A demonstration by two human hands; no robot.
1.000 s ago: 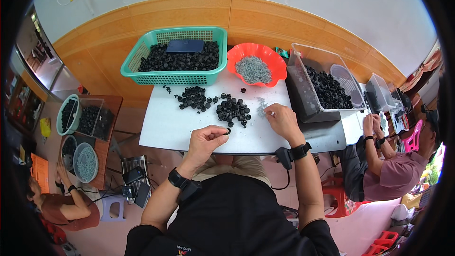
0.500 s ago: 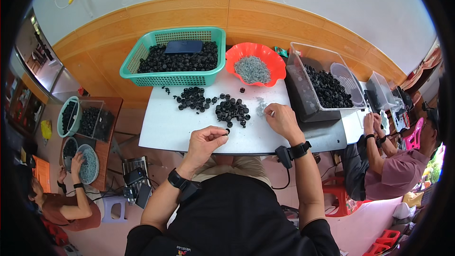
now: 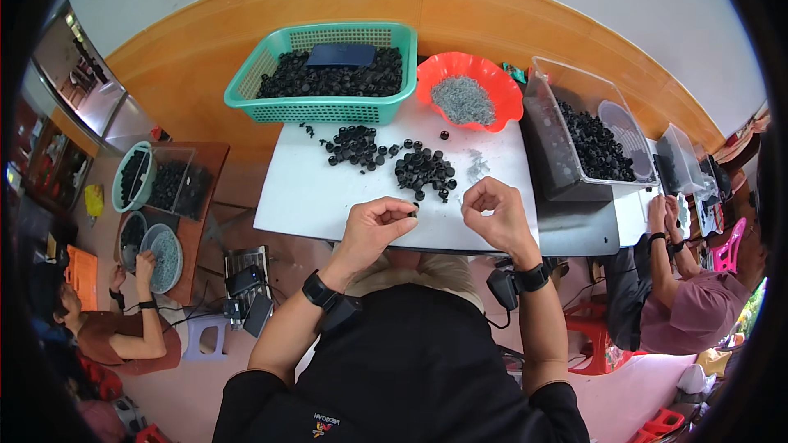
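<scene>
Near the front edge of the white table, my left hand (image 3: 377,227) pinches a small round black cap (image 3: 414,208) between thumb and fingertips. To its right, my right hand (image 3: 499,215) has thumb and forefinger pressed together, the other fingers curled. Whatever is in that pinch is too small or hidden to make out. Just beyond the right hand lies a scatter of tiny translucent grey pieces (image 3: 477,167). A heap of black caps (image 3: 424,169) sits beyond and between my hands, with a second heap of black caps (image 3: 355,148) farther left.
At the back stand a green basket (image 3: 320,110) of black parts with a dark blue flat object (image 3: 341,55) on top, and a red scalloped bowl (image 3: 513,105) of grey pieces. A clear bin (image 3: 574,189) of black parts is at right. Other people work at both sides.
My right hand has left the scattered grey pieces and come nearer to me and to my left hand. My left hand keeps its hold on the cap. The whole view has shifted slightly.
</scene>
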